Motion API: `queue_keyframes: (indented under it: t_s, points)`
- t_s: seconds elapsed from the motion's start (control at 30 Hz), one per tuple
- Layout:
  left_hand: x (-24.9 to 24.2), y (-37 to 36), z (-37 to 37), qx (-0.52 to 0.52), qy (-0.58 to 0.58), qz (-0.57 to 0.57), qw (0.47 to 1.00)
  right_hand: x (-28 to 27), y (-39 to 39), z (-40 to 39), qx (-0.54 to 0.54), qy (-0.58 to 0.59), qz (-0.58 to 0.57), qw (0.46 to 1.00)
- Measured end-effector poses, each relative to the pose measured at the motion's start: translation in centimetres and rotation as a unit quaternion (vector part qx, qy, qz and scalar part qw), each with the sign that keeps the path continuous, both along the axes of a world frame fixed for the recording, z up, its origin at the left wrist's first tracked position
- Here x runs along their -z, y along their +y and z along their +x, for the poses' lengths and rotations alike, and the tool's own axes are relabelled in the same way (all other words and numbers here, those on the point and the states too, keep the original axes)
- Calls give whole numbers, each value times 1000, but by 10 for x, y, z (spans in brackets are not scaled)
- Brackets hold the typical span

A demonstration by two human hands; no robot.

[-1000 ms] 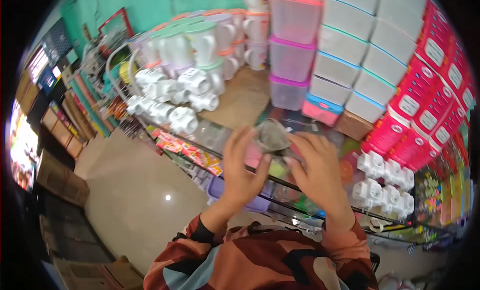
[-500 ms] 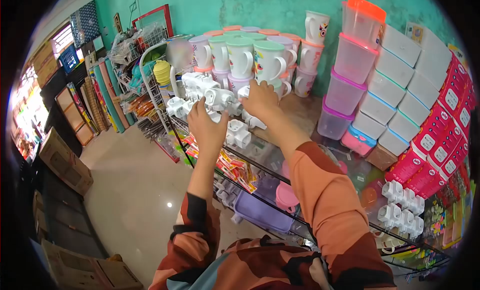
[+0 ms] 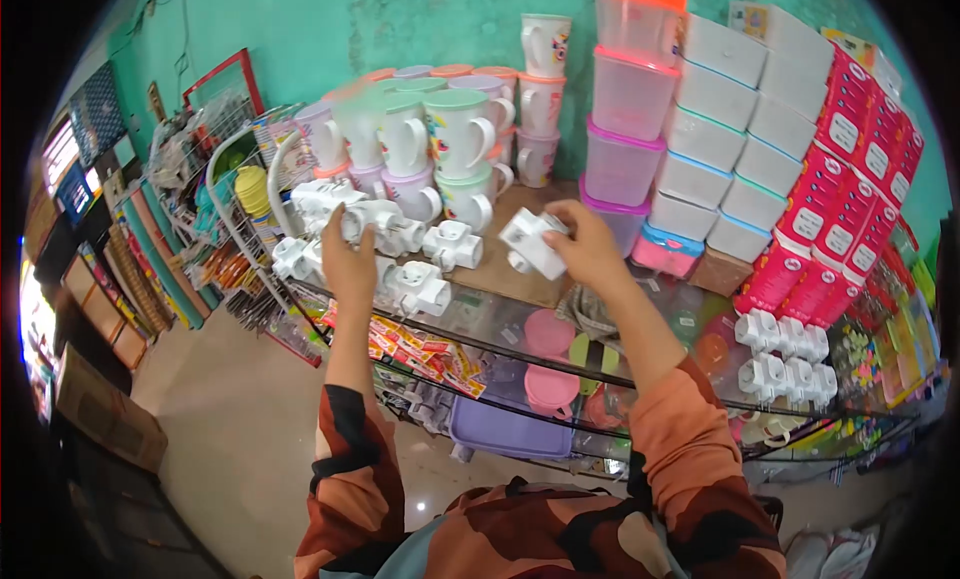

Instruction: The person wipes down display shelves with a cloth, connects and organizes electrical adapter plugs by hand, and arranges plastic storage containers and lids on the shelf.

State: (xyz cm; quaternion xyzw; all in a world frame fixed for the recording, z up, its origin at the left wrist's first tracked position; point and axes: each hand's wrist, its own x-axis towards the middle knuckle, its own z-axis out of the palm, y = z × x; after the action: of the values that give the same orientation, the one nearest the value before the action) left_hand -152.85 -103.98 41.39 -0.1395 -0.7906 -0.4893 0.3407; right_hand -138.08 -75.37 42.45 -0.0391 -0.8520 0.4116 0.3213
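Note:
My right hand (image 3: 588, 247) grips a white plug adapter (image 3: 535, 241) between thumb and fingers, raised over the brown board on the shelf. At the left, my left hand (image 3: 350, 264) reaches into a heap of similar white plug adapters (image 3: 385, 227), its thumb and fingers apart and touching the heap. One loose adapter (image 3: 453, 245) lies just right of the heap, and another (image 3: 415, 287) sits near the shelf's front edge. Behind them stand stacked white mugs (image 3: 460, 134) with pastel lids.
Pink-lidded plastic containers (image 3: 625, 159), white boxes (image 3: 710, 134) and red packages (image 3: 850, 184) are stacked to the right. More adapters (image 3: 785, 359) stand in rows at the far right. Below the glass shelf are a purple tray (image 3: 510, 429) and pink lidded items (image 3: 550, 387).
My right hand has lifted an adapter from the heap and carried it right. My left hand stays at the heap. The view has turned to the right.

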Motion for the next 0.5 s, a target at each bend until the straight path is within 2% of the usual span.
queue_keyframes:
  t_s: [0.03,0.07,0.13,0.2,0.23,0.33,0.37,0.4,0.43,0.47,0.5]
  points:
    - [12,-1,-14,-18,90,-11,996,5,17,18,12,-1,-4,1000]
    - [12,0,-13,-16,127,9,992,8,32,37,58,-21,24,998]
    - [1,-1,3,-22,94,30,995,8,53,74,114,-45,48,991]
    - [-8,-1,17,-19,62,75,995,4,69,108,257,-111,64,958]
    - [-10,3,23,3,100,125,987,7,83,120,266,-114,61,955]
    - [-16,17,50,90,105,216,967,40,138,151,322,-114,54,938]
    - [-24,28,70,136,88,253,954,62,163,156,294,-97,-17,951]
    - [-24,41,83,141,86,252,953,49,152,160,263,-79,-87,958]
    - [-24,53,95,164,92,268,945,34,141,174,287,-180,-180,924]
    - [-22,65,106,187,97,283,936,41,147,179,290,-179,-183,922]
    - [-21,79,119,218,69,292,929,51,155,183,320,-204,-69,923]
